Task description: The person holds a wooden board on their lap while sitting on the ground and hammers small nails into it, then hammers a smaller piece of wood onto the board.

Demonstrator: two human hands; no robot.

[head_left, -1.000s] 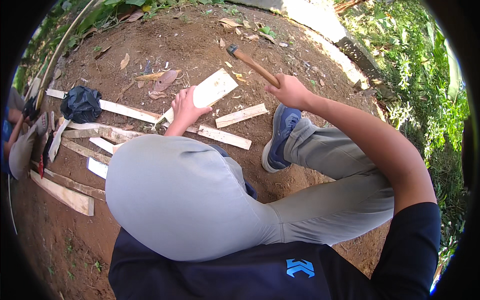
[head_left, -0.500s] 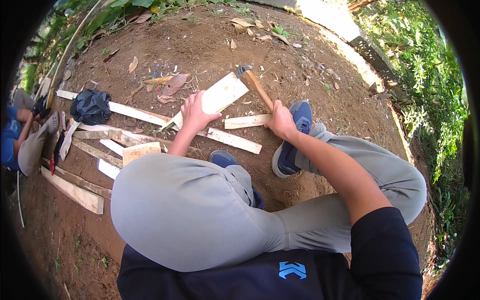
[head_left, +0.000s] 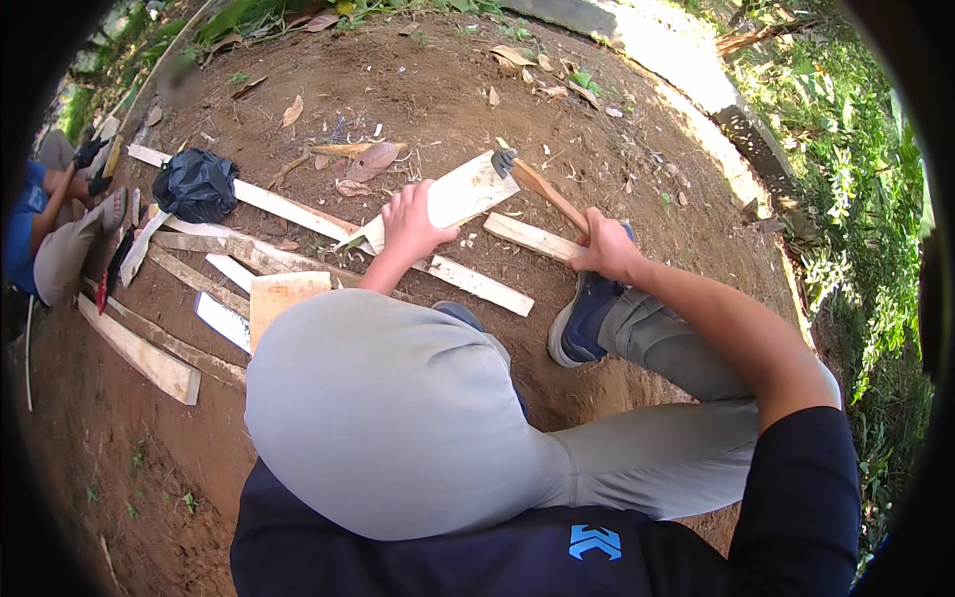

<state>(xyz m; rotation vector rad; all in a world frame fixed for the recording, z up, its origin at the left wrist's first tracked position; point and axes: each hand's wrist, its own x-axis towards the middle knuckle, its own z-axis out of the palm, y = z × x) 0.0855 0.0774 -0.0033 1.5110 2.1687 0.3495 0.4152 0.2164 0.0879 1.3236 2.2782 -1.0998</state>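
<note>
The right hand [head_left: 604,249] has its grip closed round a hammer [head_left: 553,195], the left hand [head_left: 410,225] clasps a pale board [head_left: 466,195] with its far end at the hammer's head, where a glancing blow could twist it loose.

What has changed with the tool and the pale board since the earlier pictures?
The right grip has lowered the wooden-handled tool toward the pale board; its head now overlaps the board's far end in view. Nothing was taken or let go. The left grip stays on the board; the black bag lies where it was.
</note>
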